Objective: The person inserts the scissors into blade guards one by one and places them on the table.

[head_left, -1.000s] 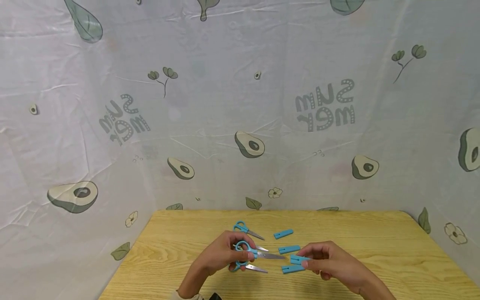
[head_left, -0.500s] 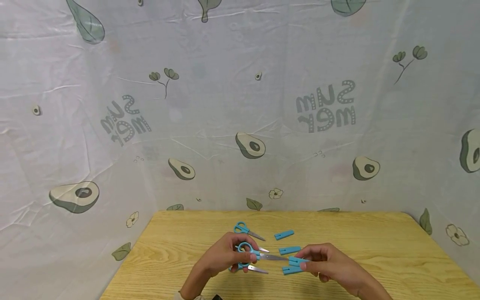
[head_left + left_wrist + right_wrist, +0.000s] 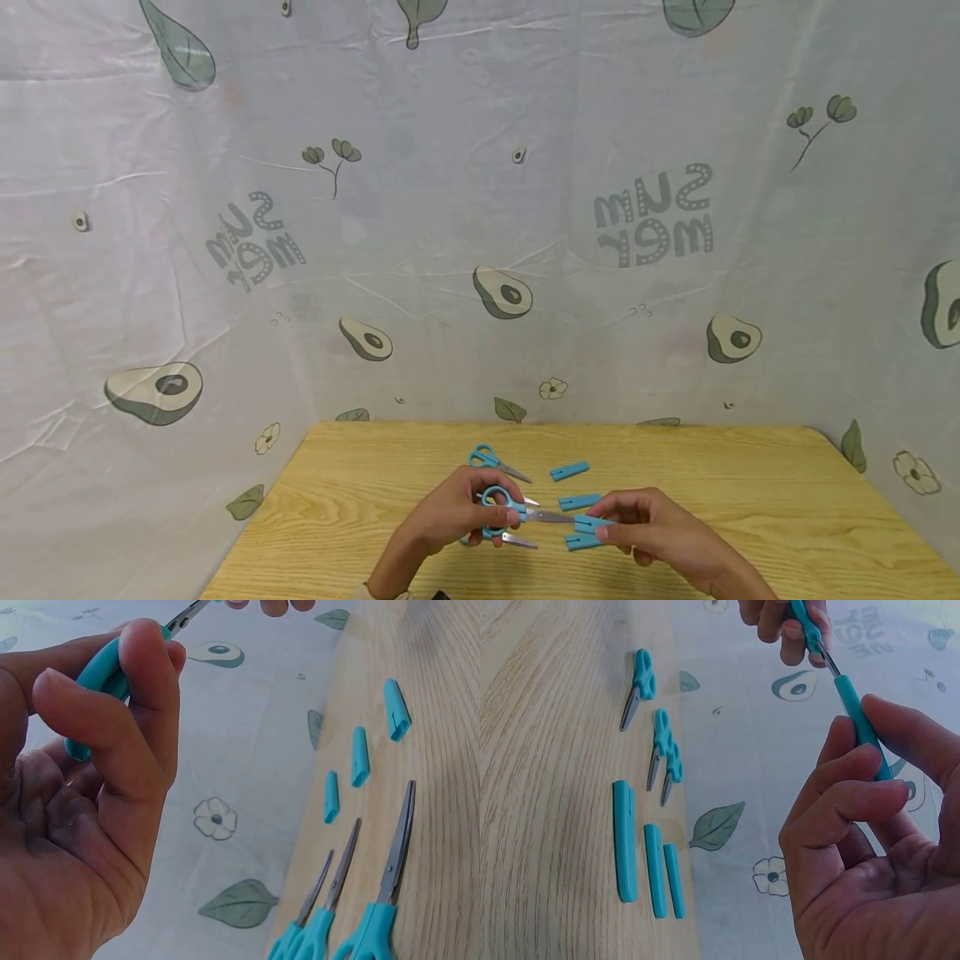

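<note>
My left hand [image 3: 461, 508] pinches light-blue-handled scissors [image 3: 549, 517] by the handle, blades closed and pointing right. Between the thumb and fingers of my right hand [image 3: 667, 529] is a blue blade cover [image 3: 590, 524]. In the right wrist view the blade tip meets the mouth of this cover [image 3: 861, 720], seemingly just inside it; how deep is hidden. Under my left hand, two more scissors lie partly covered, with a third pair of scissors [image 3: 485, 457] farther back. Those three scissors show together in the left wrist view, the nearest scissors [image 3: 377, 926] largest.
Three blue blade covers lie in a row on the wooden table [image 3: 750, 500]: a far cover [image 3: 570, 471], a middle cover [image 3: 580, 502] and a near cover [image 3: 582, 543] just below the held one. A printed sheet [image 3: 420, 250] hangs behind and along the sides.
The scissors in my left hand have moved slightly right and the cover in my right hand slightly left. The gap between blade tip and cover has closed. The head view has shifted a little.
</note>
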A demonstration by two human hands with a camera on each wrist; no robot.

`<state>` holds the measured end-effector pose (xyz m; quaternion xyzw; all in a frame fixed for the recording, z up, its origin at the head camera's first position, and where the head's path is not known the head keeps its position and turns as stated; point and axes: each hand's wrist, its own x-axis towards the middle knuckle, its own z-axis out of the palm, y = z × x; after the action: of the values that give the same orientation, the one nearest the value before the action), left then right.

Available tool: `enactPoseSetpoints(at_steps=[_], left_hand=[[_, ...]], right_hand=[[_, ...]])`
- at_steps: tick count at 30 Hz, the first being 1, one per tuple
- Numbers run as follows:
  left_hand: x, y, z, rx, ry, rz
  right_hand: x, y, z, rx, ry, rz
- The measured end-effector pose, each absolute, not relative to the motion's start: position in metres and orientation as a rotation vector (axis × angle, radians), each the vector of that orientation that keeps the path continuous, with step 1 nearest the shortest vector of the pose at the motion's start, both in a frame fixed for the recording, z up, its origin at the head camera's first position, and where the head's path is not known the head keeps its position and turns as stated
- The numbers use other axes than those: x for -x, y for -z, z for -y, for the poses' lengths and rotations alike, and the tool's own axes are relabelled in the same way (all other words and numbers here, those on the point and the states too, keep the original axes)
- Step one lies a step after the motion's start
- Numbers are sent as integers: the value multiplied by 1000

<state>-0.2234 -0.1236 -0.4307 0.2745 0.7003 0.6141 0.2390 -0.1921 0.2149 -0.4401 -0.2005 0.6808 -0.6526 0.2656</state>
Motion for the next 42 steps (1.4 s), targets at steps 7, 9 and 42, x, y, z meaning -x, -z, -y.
enactPoseSetpoints(at_steps=[7,9,42], left_hand=[[222,433,123,-751,-1677,-1912],[222,432,122,-755,-1676,-1910],[224,435,113,-749,-1657,-1939]], right_hand=[[192,439,-211,531,1758,-1838],[192,439,-210,531,1757,-1839],[195,442,-194,505,1746,-1869]])
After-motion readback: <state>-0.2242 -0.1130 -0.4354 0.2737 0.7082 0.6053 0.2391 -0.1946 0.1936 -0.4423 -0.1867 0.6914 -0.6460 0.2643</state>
